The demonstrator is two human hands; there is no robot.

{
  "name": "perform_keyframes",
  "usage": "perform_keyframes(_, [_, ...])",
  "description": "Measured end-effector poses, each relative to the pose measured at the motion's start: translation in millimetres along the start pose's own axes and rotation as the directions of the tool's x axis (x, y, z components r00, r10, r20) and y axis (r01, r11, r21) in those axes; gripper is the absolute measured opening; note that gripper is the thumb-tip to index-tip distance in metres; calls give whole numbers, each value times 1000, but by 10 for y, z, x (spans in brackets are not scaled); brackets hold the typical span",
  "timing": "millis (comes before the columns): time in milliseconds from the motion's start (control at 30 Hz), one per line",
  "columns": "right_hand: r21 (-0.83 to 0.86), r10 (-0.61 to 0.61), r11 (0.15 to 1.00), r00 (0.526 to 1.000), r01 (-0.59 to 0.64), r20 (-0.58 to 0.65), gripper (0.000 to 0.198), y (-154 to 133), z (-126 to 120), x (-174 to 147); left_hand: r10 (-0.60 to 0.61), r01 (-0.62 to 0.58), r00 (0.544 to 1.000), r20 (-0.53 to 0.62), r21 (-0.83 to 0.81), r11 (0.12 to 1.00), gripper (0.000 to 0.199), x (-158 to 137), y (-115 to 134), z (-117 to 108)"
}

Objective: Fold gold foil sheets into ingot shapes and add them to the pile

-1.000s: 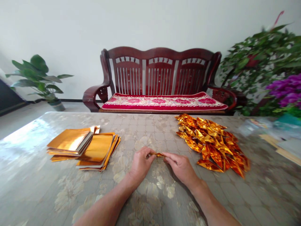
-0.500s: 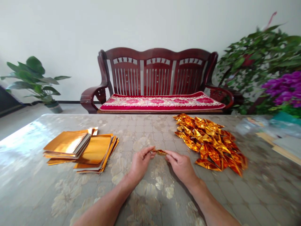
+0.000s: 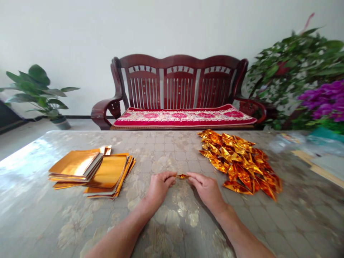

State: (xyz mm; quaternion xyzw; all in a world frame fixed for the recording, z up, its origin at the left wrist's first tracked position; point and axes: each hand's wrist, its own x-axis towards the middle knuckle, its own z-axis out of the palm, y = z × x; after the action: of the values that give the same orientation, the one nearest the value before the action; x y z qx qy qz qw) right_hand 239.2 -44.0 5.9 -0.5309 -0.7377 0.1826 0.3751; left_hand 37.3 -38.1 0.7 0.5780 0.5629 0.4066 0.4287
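Note:
Between my two hands is a small folded gold foil paper [image 3: 182, 176], seen as a narrow strip with a slight peak in its middle. My left hand [image 3: 160, 184] pinches its left end, and my right hand [image 3: 205, 185] pinches the right end. Most of the paper's ends are hidden by the fingers. To the right of my right hand lies a pile of folded gold foil pieces [image 3: 239, 157], boat-shaped with pointed tips. Stacks of flat gold foil sheets [image 3: 109, 172] rest to the left of my left hand, overlapping each other.
The table [image 3: 172, 229] has a patterned, glossy cover. At its right edge lie clear plastic bags [image 3: 287, 141] and flat cardboard-like sheets [image 3: 326, 166]. Purple flowers [image 3: 324, 98] stand at the right. Behind the table is a wooden bench [image 3: 180, 86] with a red cushion.
The foil paper has turned, showing a thinner, peaked edge instead of an open hollow. My left fingers have shifted slightly down; my right hand stays nearly in place.

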Motion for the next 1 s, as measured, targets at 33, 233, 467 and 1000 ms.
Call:
perform_keyframes(33, [13,1,1000,1000,-1,0,27,3,5,-3,19,-19,1000,7,35,999,22,-6,9,-11])
perform_keyframes(233, [103,34,994,999,-36,20,27,40,66,-27,106,-108,994,21,146,983,19,-17,8,-27])
perform_keyframes(467, [242,106,963,993,-115,50,27,17,130,-51,-35,36,998,-44,16,999,18,-10,-18,18])
perform_keyframes(1000, [268,159,952,987,-144,-36,26,32,210,-87,-64,64,997,-31,-22,998,15,-74,41,52])
